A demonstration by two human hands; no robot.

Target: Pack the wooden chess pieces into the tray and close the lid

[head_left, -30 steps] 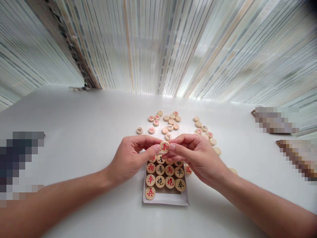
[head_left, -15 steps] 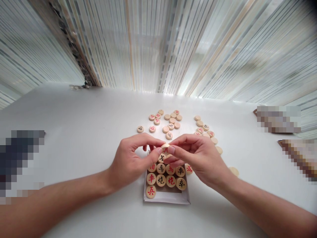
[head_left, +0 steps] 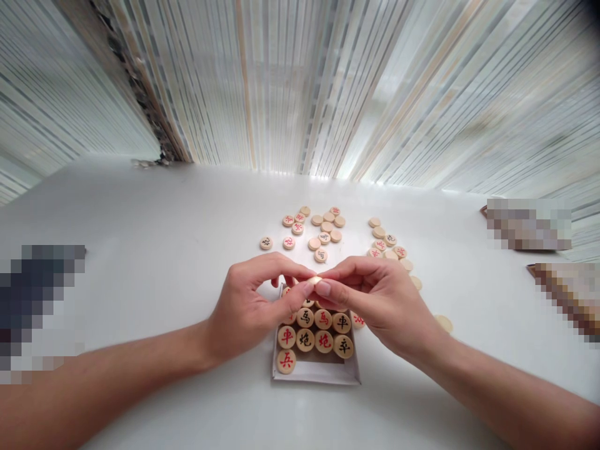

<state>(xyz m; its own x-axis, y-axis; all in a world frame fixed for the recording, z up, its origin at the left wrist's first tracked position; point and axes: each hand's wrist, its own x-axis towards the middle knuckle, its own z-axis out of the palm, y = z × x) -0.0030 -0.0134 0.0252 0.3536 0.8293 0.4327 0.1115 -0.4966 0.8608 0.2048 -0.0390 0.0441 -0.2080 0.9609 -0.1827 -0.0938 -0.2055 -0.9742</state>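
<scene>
Between the fingertips of both hands is a round wooden Chinese chess piece [head_left: 315,281], mostly covered by thumbs and fingers and seen nearly edge-on. My left hand [head_left: 262,294] pinches it from the left, my right hand [head_left: 370,290] from the right. Below them lies a shallow white box [head_left: 328,373] with rows of chess pieces, red and black characters facing up. A red piece [head_left: 286,361] sits alone in its front left corner. The hands hide the box's far part. Beside the box's right wall, a red piece [head_left: 359,320] is partly covered by my right hand.
Loose chess pieces lie beyond the hands, in a middle group [head_left: 327,227] and a right group [head_left: 390,240], some face down. One piece [head_left: 443,324] lies right of my right wrist. A striped curtain [head_left: 281,87] hangs behind the white table [head_left: 187,219]. Blurred-out objects stand at both sides.
The held chess piece has tilted in my fingers: its red character showed before, and now mostly its pale edge shows. Both hands have stayed nearly in place above the box.
</scene>
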